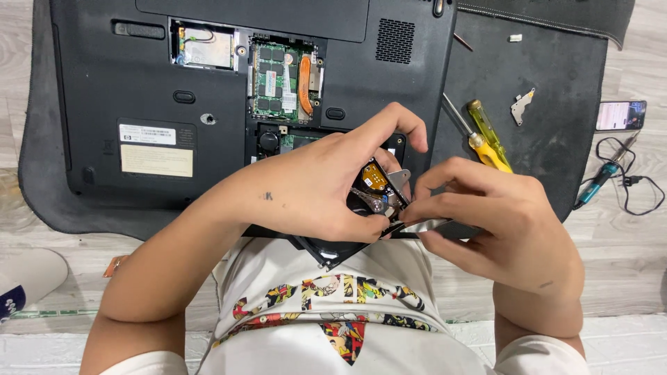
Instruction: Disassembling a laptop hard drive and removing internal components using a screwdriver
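Black plastic fills the top of the head view: a laptop (229, 90) lies upside down on a dark mat (549, 90), its bottom covers off so that green circuit boards and a copper pipe show in the open bays. Below it, close to the person's chest, both hands meet over an opened hard drive (372, 191). The left hand (313, 187) cups the drive from the left, its fingers (389, 125) curled over the far edge and its thumb pressed along the near side, so it is clamped on the drive's dark casing. The right hand (500, 215) comes in from the right, and its fingers are pinched together on a thin shiny metal plate (424, 224) that juts from the drive's near right edge. Inside the drive an orange patch and silver metal parts show between the two hands. On the mat to the right, well apart from the hands, lie a yellow screwdriver (486, 139) and a small metal bracket (521, 106). Further right, on the pale wooden surface (625, 264), rest a phone (620, 115) and a teal pen-shaped tool (597, 182) with a black cord.
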